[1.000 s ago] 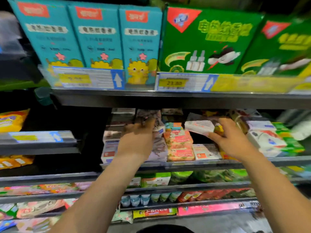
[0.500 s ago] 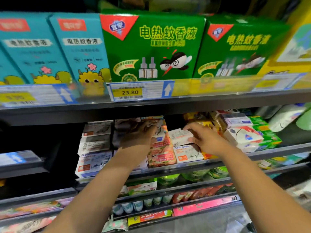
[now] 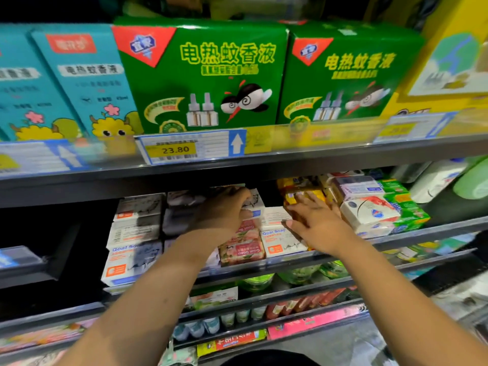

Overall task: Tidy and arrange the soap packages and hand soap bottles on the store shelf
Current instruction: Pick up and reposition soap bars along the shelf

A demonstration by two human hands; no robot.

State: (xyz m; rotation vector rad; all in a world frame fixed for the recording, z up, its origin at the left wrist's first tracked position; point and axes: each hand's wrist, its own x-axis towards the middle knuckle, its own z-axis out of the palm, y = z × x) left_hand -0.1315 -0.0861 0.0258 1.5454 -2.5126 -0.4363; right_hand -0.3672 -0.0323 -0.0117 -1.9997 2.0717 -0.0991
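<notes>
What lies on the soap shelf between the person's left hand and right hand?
In the head view, two stacked white soap boxes fill the gap between the left hand and right hand; the lower one reads Goat Soap.

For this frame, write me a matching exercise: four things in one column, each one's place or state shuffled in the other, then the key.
Things:
1. green box
2. price tag
3. left hand
4. right hand

Place or state:
A. spread open over the yellow packs
B. grips a white soap box atop a stack
C. upright on the upper shelf
D. on that shelf's front rail

Pairs: 1-C, 2-D, 3-B, 4-A
</notes>
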